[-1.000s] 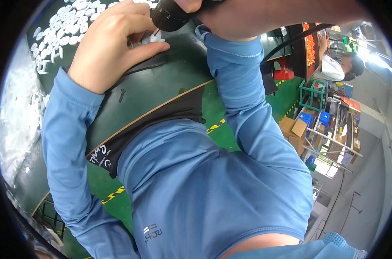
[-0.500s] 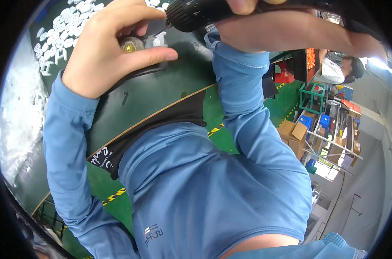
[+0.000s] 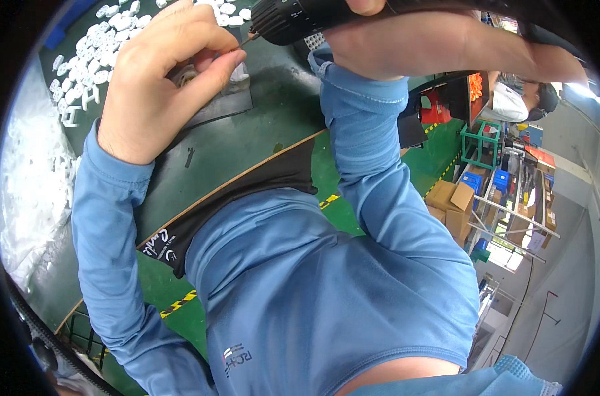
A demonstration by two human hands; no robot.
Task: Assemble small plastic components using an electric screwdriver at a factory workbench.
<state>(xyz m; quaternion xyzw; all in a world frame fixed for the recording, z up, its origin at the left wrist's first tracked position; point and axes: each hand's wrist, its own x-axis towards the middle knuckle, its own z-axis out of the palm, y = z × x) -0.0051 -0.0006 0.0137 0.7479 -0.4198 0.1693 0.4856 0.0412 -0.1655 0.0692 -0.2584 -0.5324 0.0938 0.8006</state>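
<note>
My right hand point(image 3: 405, 47) is wrapped around a black power screwdriver point(image 3: 293, 20), which lies level with its ribbed nose pointing left. A thin bit point(image 3: 249, 39) sticks out of the nose. My left hand point(image 3: 161, 82) is closed, thumb and forefinger pinched together right at the bit's tip; whatever is between them is too small to make out. Beneath my left hand sits a dark flat plate point(image 3: 228, 105) on the green tabletop, with a whitish part point(image 3: 240, 74) partly showing behind the thumb. My left fingers hide most of that part.
Many small white plastic pieces point(image 3: 92, 59) are scattered on the green table point(image 3: 207, 175) at the far left. A clear plastic bag point(image 3: 39, 185) lies along the left side. A small dark strip point(image 3: 189, 157) rests near the front edge. Shelving with cardboard boxes point(image 3: 450, 201) stands to the right.
My left thumb and forefinger, apart before, have come together at the bit's tip. The screwdriver has shifted slightly up and left. The clear and yellow part under my left hand is now mostly covered.
</note>
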